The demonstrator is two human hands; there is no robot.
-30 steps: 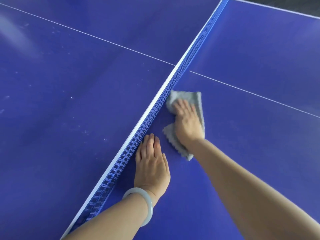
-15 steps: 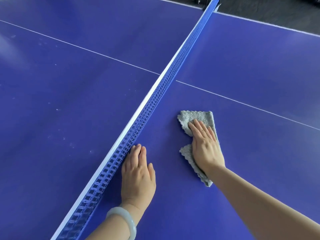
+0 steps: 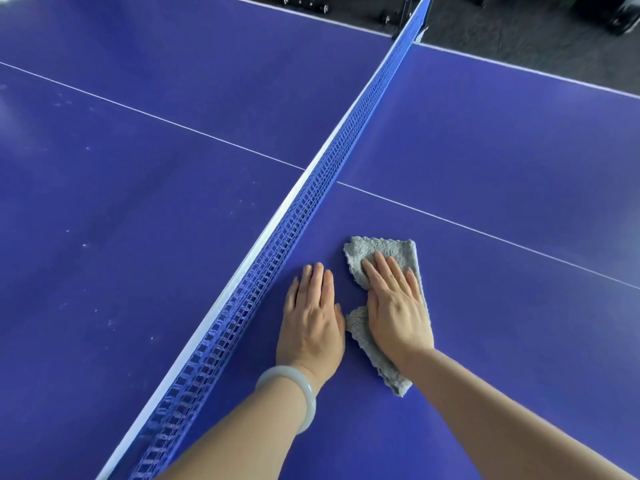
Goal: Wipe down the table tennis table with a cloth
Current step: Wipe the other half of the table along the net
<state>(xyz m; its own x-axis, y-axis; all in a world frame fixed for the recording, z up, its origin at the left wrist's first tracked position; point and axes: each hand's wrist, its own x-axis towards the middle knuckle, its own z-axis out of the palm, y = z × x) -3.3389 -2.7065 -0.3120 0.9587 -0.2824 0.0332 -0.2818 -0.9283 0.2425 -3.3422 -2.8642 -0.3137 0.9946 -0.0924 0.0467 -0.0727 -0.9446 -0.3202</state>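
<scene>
The blue table tennis table [image 3: 502, 161] fills the view, and its blue net [image 3: 304, 216] runs diagonally across it. A folded grey cloth [image 3: 388, 251] lies on the right half, a short way from the net. My right hand [image 3: 394, 306] presses flat on top of the cloth and covers its middle. My left hand [image 3: 311, 320] rests palm down on the bare surface between the net and the cloth. Its thumb nearly touches the cloth's edge. A pale bangle [image 3: 298, 379] circles the left wrist.
White dust specks [image 3: 110, 320] dot the left half of the table. A thin white centre line [image 3: 485, 233] crosses both halves. Beyond the far edge lies dark floor [image 3: 519, 36] with a net clamp [image 3: 401, 19] and some dark equipment.
My right hand has slid the cloth away from the net and back toward me, so it now lies beside my left hand. The left hand has stayed planted by the net.
</scene>
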